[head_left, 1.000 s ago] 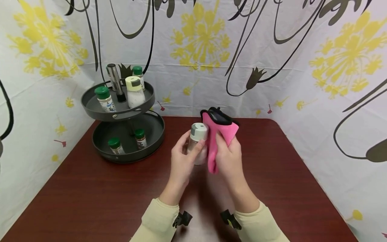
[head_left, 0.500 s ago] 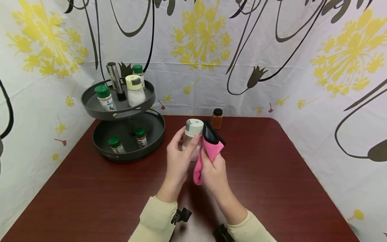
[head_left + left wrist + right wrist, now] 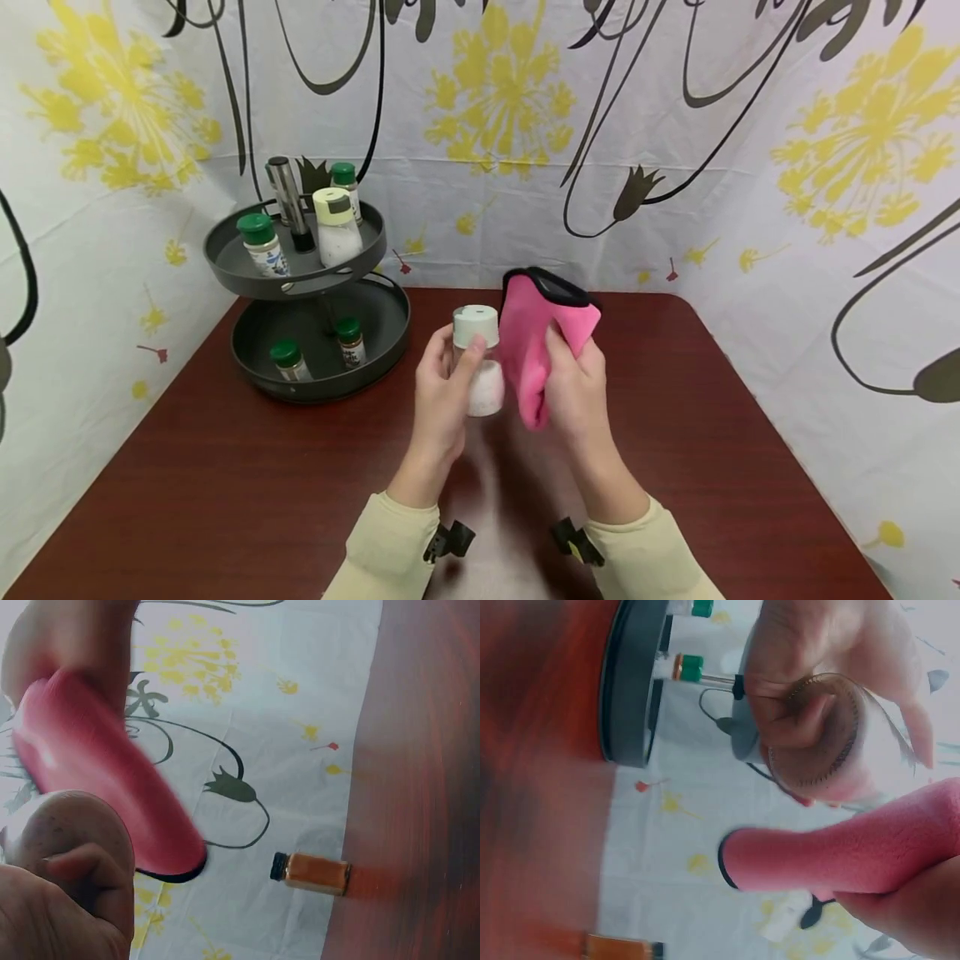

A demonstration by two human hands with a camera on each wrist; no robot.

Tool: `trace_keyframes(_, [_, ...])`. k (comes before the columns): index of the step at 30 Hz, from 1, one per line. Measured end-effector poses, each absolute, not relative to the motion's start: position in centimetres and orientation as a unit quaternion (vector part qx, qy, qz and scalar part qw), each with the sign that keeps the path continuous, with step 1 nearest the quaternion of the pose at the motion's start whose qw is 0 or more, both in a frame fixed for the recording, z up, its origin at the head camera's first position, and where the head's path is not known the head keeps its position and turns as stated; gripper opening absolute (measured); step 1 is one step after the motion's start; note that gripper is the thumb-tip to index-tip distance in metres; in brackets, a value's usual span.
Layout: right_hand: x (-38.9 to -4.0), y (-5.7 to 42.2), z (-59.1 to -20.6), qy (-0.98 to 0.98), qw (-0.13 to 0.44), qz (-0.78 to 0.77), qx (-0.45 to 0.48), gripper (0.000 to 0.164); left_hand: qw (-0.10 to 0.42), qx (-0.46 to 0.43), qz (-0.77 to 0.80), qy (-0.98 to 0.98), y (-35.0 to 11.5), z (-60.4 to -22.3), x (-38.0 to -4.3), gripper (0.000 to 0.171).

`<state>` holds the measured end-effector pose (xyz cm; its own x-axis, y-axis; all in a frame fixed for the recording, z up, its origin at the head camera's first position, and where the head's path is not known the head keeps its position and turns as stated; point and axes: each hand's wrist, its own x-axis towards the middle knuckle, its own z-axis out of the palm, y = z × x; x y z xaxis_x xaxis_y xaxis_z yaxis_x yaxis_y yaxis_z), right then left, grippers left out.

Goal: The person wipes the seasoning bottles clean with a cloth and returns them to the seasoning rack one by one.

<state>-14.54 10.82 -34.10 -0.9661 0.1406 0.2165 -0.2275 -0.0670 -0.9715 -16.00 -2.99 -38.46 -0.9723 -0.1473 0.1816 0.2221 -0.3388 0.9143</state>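
Note:
My left hand (image 3: pixel 438 400) grips a clear shaker (image 3: pixel 486 392) with a pale cap and white grains inside, held up above the table. The thumb lies across its front, just under the cap. To its right, my right hand (image 3: pixel 577 392) pinches a bunched pink cloth (image 3: pixel 525 333) with black trim along its top edge. The cloth hangs close beside the shaker. From the right wrist, the shaker's round base (image 3: pixel 817 739) faces the camera, and the cloth (image 3: pixel 840 855) stretches below it. In the left wrist view the cloth (image 3: pixel 112 780) extends past the shaker.
A dark two-tier tray (image 3: pixel 322 387) stands at the back left of the table (image 3: pixel 675 467). It carries several green-capped spice jars, a second shaker (image 3: pixel 337 229) and a metal cylinder (image 3: pixel 288 200). A dark-capped orange-brown jar (image 3: pixel 315 874) stands near the back, hidden by the cloth from the head camera.
The cloth swung left against the shaker, uncovering the orange-brown jar, then moved back right, covering it. The shaker shifted left and now tilts, its white contents more visible.

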Motion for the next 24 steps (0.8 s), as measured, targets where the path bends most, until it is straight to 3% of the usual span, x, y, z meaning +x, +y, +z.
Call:
trace_keyframes(4, [-14.2,9.4,-34.2,-0.69,0.126,0.705,0.106,0.027,0.125,-0.038,-0.814,-0.566,-2.5,-38.6,-16.0,0.039])
trace_keyframes(10, [-13.7,8.1,-35.3,-0.687,0.141,0.701,0.128,0.02,0.162,-0.045,-0.795,-0.583,-2.2,-37.9,-16.1,0.036])
trace_keyframes(17, [-13.1,8.3,-36.5,-0.707,0.137,0.689,0.077,0.023,0.167,-0.026,-0.794,-0.584,-2.5,-37.5,-16.2,0.036])
trace_keyframes(24, [-12.5,8.7,-37.4,-0.72,0.075,0.689,0.04,0.03,0.17,-0.01,-0.81,-0.561,-3.0,-37.9,-16.3,0.032])
